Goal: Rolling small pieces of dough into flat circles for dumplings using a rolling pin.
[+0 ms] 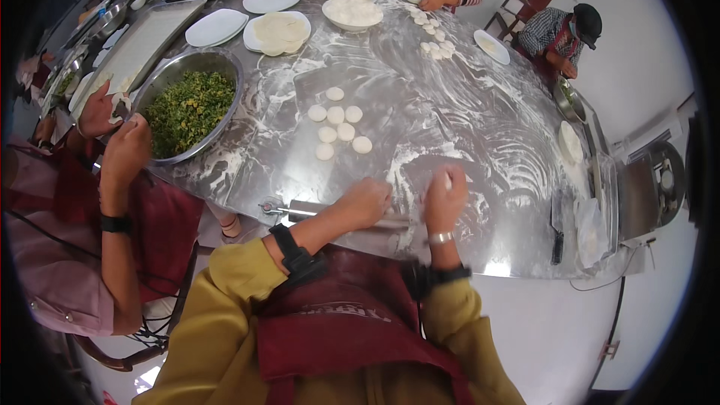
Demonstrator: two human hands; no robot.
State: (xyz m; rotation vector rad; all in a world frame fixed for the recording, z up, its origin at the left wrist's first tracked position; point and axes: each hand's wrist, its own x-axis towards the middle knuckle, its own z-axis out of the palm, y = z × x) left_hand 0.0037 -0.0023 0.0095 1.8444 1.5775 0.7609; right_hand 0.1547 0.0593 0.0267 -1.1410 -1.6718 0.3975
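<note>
My left hand is curled above a metal rolling pin near the table's front edge. The wrist and forearm hide the pin's middle; whether the fingers hold anything is hidden. To its right, my right hand is raised over the floured steel table, blurred and with its fingers curled. A small pale patch shows between those fingers, too blurred to name. Beyond my hands lies a loose group of several round, flattened dough pieces.
A steel bowl of chopped green filling stands at left, beside a co-worker's hands holding a wrapper. Farther back are plates with dough wrappers and a bowl of flour. A black-handled knife lies at right, near a plastic bag.
</note>
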